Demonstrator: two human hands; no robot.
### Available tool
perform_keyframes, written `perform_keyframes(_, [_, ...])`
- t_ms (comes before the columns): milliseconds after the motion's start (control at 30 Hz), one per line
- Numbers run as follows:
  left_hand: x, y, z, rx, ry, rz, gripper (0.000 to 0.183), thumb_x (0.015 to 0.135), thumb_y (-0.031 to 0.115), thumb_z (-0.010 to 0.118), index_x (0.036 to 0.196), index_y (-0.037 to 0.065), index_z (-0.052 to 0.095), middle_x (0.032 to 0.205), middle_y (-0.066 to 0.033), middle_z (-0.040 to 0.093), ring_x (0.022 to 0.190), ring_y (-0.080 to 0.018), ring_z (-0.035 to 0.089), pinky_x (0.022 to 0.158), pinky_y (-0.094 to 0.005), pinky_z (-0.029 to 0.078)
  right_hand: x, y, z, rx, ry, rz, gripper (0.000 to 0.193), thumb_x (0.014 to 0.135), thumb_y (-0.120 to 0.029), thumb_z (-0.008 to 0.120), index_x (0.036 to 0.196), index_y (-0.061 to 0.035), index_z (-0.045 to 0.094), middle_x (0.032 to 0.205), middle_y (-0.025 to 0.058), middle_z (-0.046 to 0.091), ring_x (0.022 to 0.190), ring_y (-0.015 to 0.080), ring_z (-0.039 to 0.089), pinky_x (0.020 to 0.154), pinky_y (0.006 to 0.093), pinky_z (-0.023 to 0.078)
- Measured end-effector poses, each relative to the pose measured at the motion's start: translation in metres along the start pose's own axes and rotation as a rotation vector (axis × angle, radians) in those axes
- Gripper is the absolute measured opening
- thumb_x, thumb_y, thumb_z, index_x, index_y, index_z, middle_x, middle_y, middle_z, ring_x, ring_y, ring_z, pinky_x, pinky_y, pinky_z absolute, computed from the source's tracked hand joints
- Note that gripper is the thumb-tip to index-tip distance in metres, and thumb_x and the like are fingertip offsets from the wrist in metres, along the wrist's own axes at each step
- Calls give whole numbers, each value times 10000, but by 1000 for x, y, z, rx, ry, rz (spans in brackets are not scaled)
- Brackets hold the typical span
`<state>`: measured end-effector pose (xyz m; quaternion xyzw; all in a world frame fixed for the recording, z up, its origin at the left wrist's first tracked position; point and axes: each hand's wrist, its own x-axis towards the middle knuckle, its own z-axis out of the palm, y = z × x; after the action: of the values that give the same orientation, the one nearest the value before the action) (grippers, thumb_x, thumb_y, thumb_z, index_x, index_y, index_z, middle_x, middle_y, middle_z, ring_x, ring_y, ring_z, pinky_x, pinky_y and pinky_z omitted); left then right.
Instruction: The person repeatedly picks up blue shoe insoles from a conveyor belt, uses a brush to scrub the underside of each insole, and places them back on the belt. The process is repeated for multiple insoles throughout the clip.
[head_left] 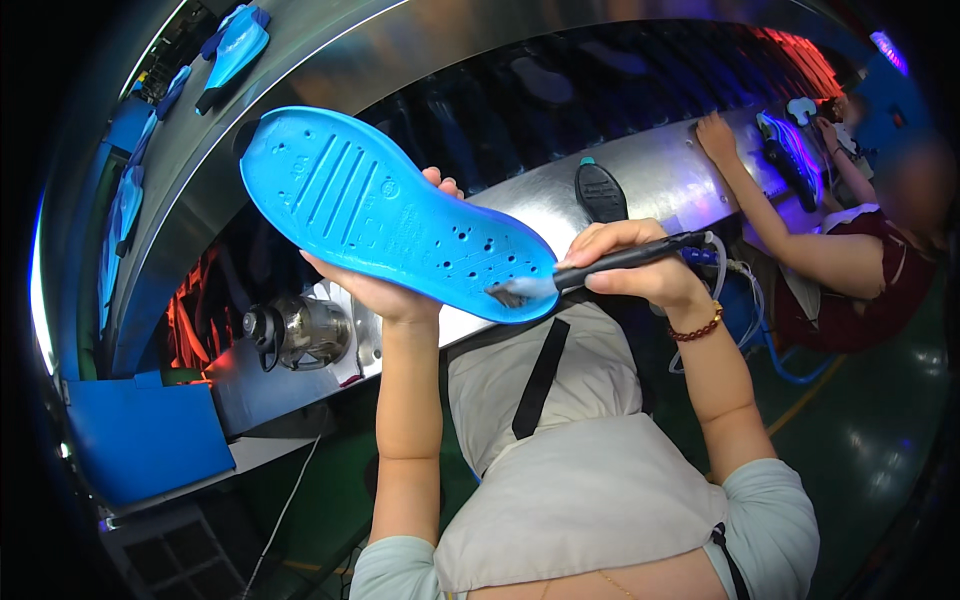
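Observation:
A bright blue shoe sole [400, 215] is held up in front of me, its heel toward the far left and its toe toward my right hand. My left hand [390, 290] grips it from beneath, fingertips showing at the far edge and the thumb at the near edge. Between the fingers and thumb of my right hand [640, 265] is a black-handled brush [620, 262] with a tube at its back end. Its greyish bristles rest on the toe part of the sole, near several small holes. The sole's far side is hidden.
Beyond the sole runs a metal worktable [660, 170], with a black shoe sole [600, 190] on it. A glass-and-metal pot [310, 333] stands at the left. More blue soles [238, 50] lie on the curved conveyor. A co-worker's arm [790, 225] reaches over the table at right.

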<state>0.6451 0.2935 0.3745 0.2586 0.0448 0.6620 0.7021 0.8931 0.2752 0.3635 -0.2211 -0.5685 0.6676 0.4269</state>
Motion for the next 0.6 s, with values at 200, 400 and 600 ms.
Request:
perform_keyframes(200, [-18,-49,36,7,85,24,1006,765,806,325,1423,47,255,1336,-209,424,1183,-375,471,957,-522,423,2,2,31,344,183,34,219,836,-56,633,1022,44,574,1040,239,629,949,289,648,818,413,559])
perform_keyframes(400, [-29,-33,-14,-58,27,-241,805,821,581,517,1386,35,342,1276,-282,469,1097,-442,531,824,-548,504,-2,-24,28,-138,-83,-32,197,758,11,700,953,32,680,942,143,691,854,141,654,783,248,513])
perform_keyframes(600, [-34,0,-65,238,167,-351,612,823,304,546,1321,-30,420,1180,-239,570,1011,-278,617,881,-399,503,9,-25,16,-346,-196,-137,197,754,15,696,949,28,670,949,139,690,845,191,669,750,271,523])
